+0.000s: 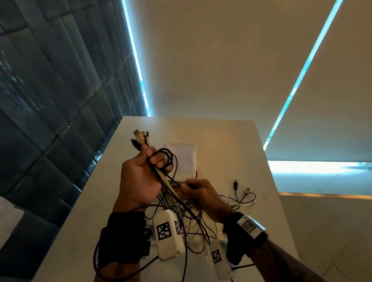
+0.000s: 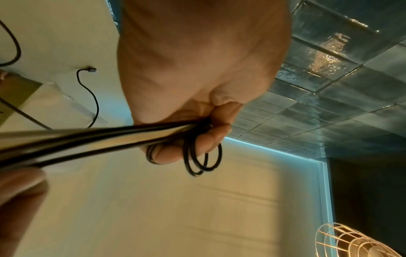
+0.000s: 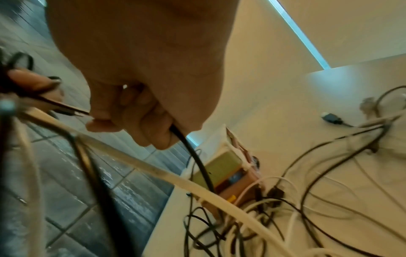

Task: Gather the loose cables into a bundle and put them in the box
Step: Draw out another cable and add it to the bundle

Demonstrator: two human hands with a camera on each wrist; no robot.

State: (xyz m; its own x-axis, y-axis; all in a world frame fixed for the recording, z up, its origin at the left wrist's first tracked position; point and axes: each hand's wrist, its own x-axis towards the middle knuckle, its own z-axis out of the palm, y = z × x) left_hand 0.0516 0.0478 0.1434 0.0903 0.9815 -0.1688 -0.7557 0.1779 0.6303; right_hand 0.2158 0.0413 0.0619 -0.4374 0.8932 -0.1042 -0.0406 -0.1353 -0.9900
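My left hand is raised above the white table and grips a bunch of black and white cables, with plug ends sticking up past the fist and black loops round the fingers. Just right of it, my right hand pinches the same strands lower down; a black cable runs out of its curled fingers. The rest of the cables hang in a tangle to the table. The small open box stands beyond the hands, partly hidden by them in the head view.
A short black cable with loose plugs lies on the table to the right. The table's left edge borders a dark tiled wall. A wire fan guard shows in the left wrist view. Pale blinds hang behind.
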